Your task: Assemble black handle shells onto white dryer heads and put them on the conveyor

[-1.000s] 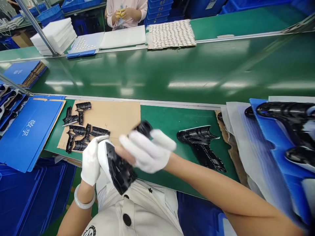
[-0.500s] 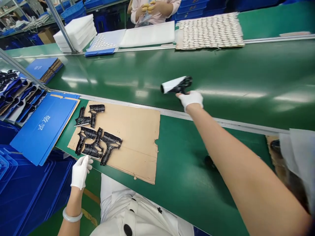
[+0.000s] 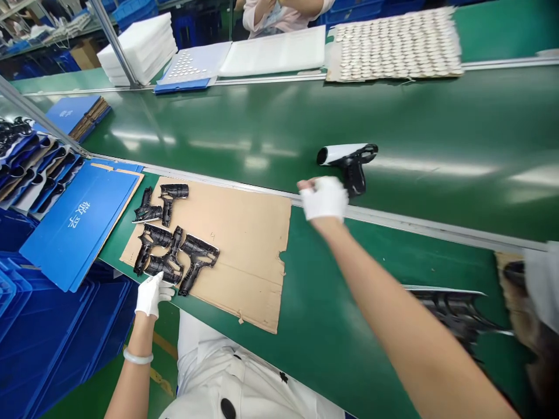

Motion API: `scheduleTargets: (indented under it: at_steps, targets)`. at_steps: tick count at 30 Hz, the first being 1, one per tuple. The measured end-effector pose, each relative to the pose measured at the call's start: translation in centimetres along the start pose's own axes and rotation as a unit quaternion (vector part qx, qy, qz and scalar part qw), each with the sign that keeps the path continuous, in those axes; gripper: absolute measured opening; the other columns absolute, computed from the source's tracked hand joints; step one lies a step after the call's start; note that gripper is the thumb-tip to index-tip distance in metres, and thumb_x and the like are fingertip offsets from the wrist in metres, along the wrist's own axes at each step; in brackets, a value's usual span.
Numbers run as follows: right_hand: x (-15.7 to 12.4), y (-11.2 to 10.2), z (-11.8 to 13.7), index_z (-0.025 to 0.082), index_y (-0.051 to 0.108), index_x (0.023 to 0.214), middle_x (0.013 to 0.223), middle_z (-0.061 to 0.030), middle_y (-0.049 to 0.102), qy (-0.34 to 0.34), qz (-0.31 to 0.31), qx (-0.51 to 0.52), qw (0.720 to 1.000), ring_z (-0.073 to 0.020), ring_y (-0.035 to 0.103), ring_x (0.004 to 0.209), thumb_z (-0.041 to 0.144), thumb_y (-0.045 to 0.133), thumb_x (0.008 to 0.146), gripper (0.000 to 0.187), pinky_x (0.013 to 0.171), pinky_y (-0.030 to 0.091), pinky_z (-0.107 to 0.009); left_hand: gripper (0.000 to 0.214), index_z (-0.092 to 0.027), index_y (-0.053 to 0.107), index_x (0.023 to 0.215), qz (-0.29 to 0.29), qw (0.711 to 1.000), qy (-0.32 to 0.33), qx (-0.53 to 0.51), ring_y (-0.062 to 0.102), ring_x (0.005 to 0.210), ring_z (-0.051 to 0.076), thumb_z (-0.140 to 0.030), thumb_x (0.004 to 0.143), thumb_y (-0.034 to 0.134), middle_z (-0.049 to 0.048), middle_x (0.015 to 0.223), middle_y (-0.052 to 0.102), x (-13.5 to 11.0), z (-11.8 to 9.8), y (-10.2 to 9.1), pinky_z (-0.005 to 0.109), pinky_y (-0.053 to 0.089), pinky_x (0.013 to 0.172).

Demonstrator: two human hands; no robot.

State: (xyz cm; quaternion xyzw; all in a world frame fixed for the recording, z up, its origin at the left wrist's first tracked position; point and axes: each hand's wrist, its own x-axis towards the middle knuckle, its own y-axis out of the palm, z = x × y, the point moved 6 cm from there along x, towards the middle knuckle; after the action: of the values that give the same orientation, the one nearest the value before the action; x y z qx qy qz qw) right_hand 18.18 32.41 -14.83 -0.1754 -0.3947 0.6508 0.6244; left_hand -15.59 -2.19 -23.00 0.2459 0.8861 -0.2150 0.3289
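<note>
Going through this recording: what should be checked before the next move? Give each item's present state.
1. White-and-black housing lying on the far green surface: ok.
2. Right hand not gripping its handle: ok, the hand is beside it; light contact cannot be told.
3. Left hand firmly holding a black half-shell: cannot tell; fingertips meet the nearest one in view.
4. Half-shells wholly on the cardboard: not ok, some cross its edge.
5. Half-shell at right fully visible: not ok, the right forearm covers part.

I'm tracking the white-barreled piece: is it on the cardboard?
No, the white-barreled piece lies on the green surface near the right hand.
</note>
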Motion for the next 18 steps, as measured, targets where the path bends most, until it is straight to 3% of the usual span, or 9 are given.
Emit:
scheduleTargets:
  at_steps: [2, 5, 8, 11, 13, 16, 18]
  targets:
    - [-6.1, 3.6, 4.3, 0.018, 0.068, 0.064, 0.074, -0.0145, 0.072, 0.023, 0.116, -0.005, 0.993, -0.0227, 0.071, 0.08, 0.04, 0.037, 0.097, 0.051, 0.07, 0.05, -0.03, 0.02, -0.013, 0.061, 0.084, 0.013, 1.0, -0.015, -0.021, 0.064, 0.053, 0.012, -0.032, 0.093, 0.061, -0.0021, 0.064, 0.065, 0.0, -0.1, 0.0, 0.026, 0.055, 0.055]
    - [-14.7, 9.4, 10.4, 0.02, 0.069, 0.063, 0.062, -0.0057, 0.069, 0.042, 0.295, 0.016, 0.954, -0.02, 0.069, 0.063, 0.041, 0.061, 0.087, 0.033, 0.06, 0.05, -0.026, 0.013, -0.015, 0.064, 0.083, 0.05, 0.997, -0.016, -0.065, 0.069, 0.063, 0.017, -0.024, 0.09, 0.059, 0.0036, 0.071, 0.07, -0.5, -0.6, -0.2, 0.034, 0.06, 0.063]
    - [-19.1, 13.3, 14.1, 0.016, 0.067, 0.063, 0.067, -0.0108, 0.071, 0.087, 0.389, 0.035, 0.917, -0.0259, 0.072, 0.069, 0.039, 0.067, 0.083, 0.031, 0.067, 0.053, -0.032, 0.012, -0.019, 0.07, 0.086, 0.089, 0.988, 0.018, -0.122, 0.073, 0.082, 0.027, -0.021, 0.08, 0.06, 0.0109, 0.083, 0.077, -1.6, -1.8, -0.6, 0.038, 0.061, 0.069]
    - [-19.5, 14.8, 15.1, 0.012, 0.067, 0.071, 0.088, -0.0214, 0.073, 0.137, 0.385, 0.071, 0.91, -0.0351, 0.071, 0.093, 0.028, 0.06, 0.086, 0.023, 0.083, 0.053, -0.043, 0.023, -0.025, 0.072, 0.094, 0.102, 0.978, 0.052, -0.177, 0.072, 0.099, 0.028, -0.023, 0.073, 0.064, 0.007, 0.094, 0.079, -2.8, -3.0, -1.6, 0.036, 0.061, 0.079]
    - [-19.0, 14.7, 14.8, 0.011, 0.067, 0.082, 0.096, -0.0224, 0.072, 0.165, 0.36, 0.127, 0.909, -0.0339, 0.071, 0.098, 0.022, 0.052, 0.088, 0.02, 0.085, 0.054, -0.044, 0.026, -0.026, 0.072, 0.099, 0.099, 0.971, 0.063, -0.207, 0.072, 0.097, 0.024, -0.027, 0.074, 0.064, 0.0036, 0.097, 0.079, -3.4, -3.6, -2.4, 0.033, 0.06, 0.08]
    - [-18.4, 13.4, 13.9, 0.012, 0.059, 0.111, 0.098, -0.0163, 0.073, 0.192, 0.331, 0.251, 0.889, -0.0227, 0.073, 0.081, 0.021, 0.035, 0.094, 0.031, 0.07, 0.058, -0.033, 0.028, -0.025, 0.07, 0.106, 0.107, 0.963, 0.059, -0.24, 0.073, 0.081, 0.02, -0.038, 0.086, 0.056, 0.0032, 0.098, 0.078, -4.0, -4.0, -3.0, 0.034, 0.06, 0.074]
    - [-18.3, 11.8, 13.3, 0.013, 0.047, 0.13, 0.101, -0.014, 0.072, 0.197, 0.317, 0.324, 0.869, -0.0174, 0.071, 0.067, 0.027, 0.026, 0.098, 0.041, 0.058, 0.058, -0.029, 0.031, -0.026, 0.069, 0.11, 0.153, 0.95, 0.039, -0.271, 0.072, 0.071, 0.018, -0.042, 0.092, 0.05, 0.0031, 0.096, 0.078, -4.4, -3.9, -2.5, 0.035, 0.06, 0.071]
